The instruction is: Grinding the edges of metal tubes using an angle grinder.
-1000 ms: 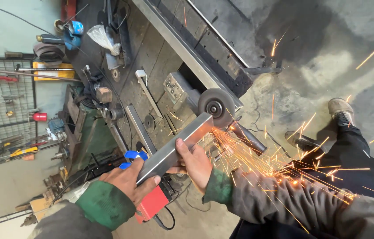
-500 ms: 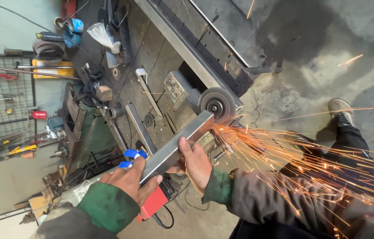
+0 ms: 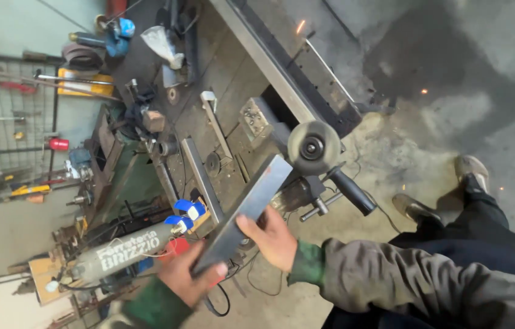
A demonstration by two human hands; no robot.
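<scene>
The flat steel bar (image 3: 242, 213) has come off the grinding disc (image 3: 313, 147), and the heavy shower of sparks seen a moment ago has died to a few stray glints. It now sits tilted above the workbench (image 3: 221, 91), just short of the disc. The left hand (image 3: 187, 281) wraps its near end; the right hand (image 3: 273, 239) pinches its edge at mid-length. It looks stiff, fairly heavy and probably hot near the ground tip, so the lower half seems the safest place to hold.

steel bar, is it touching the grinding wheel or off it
Off it. The steel bar, held in both hands, ends short of the grinding wheel, with a visible gap and no spark stream.
</scene>
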